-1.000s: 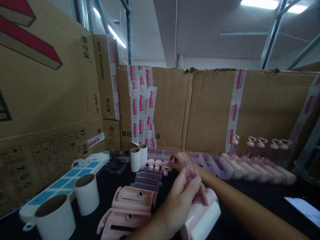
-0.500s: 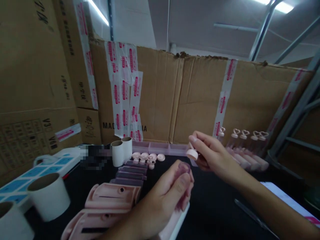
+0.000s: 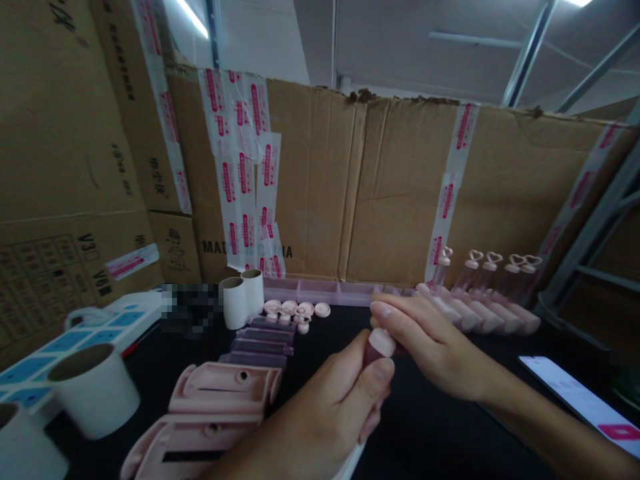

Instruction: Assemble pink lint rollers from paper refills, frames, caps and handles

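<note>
White-edged piece (image 3: 351, 461) poked out under the left hand (image 3: 343, 393) at bottom centre; most of it was hidden, so we couldn't tell whether it was gripped. Two pink shells (image 3: 225, 390) lay at lower left, two white cylinders (image 3: 95, 393) beyond their left side. Left hand was clenched around a tinted tube (image 3: 371, 355), only a sliver showing, just right of frame centre. At its upper end sat a pink cap (image 3: 383, 343). Right hand (image 3: 430, 340) had its fingers curled over the cap's far side, apparently grasping it; actual contact was mostly hidden, and we couldn't tell if the cap was fully seated.

For a good fit, we'd have kept the tube steady low in the left fist, lined the cap up square with the end, and pushed evenly along the axis; a tilted push could bind the rim or strain the thin plastic.

Farther back we noted tinted pieces (image 3: 260, 347) left of centre, loose pink caps (image 3: 323, 310) behind them, heart-topped tubes (image 3: 493, 267) at right, and the cardboard wall (image 3: 400, 193) across the background.
</note>
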`<state>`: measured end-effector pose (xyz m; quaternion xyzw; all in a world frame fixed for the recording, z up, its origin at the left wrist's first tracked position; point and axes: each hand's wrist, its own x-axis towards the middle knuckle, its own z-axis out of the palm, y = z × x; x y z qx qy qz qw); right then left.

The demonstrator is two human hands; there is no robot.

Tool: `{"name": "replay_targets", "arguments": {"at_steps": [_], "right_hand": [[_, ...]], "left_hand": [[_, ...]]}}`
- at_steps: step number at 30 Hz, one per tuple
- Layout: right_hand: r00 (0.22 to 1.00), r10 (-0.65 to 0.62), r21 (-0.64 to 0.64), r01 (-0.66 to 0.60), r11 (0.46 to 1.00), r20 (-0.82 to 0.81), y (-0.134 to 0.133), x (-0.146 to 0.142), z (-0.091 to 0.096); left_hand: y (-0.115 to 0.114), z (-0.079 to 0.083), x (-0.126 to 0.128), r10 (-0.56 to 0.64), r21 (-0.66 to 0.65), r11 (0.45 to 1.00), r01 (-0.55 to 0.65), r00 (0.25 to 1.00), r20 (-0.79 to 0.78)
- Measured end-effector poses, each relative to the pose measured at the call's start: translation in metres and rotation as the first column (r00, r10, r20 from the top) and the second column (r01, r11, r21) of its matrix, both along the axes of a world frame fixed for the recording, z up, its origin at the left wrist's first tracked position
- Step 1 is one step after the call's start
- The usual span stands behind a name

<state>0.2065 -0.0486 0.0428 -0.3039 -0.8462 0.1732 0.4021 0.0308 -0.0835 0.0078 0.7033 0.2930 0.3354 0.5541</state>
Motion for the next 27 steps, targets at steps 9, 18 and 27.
{"name": "replay_targets", "arguments": {"at_steps": [9,18,27], "right_hand": [[0.998,-0.008,0.055,0.005,0.998,0.064,-0.008,0.003,-0.001],[0.978,-0.204,-0.004,0.204,0.979,0.043,-0.009,-0.016,-0.002],[0.824,-0.551,0.088,0.544,0.834,0.131,0.013,0.035,-0.014]], "left_hand": [[-0.010,0.006,0.000,0.000,-0.030,1.000,-0.001,1.000,-0.025],[-0.002,-0.002,0.006,0.303,0.139,0.944,-0.299,0.953,-0.012],[0.023,0.005,0.001,0.464,-0.347,0.880,-0.324,0.737,0.490]]}}
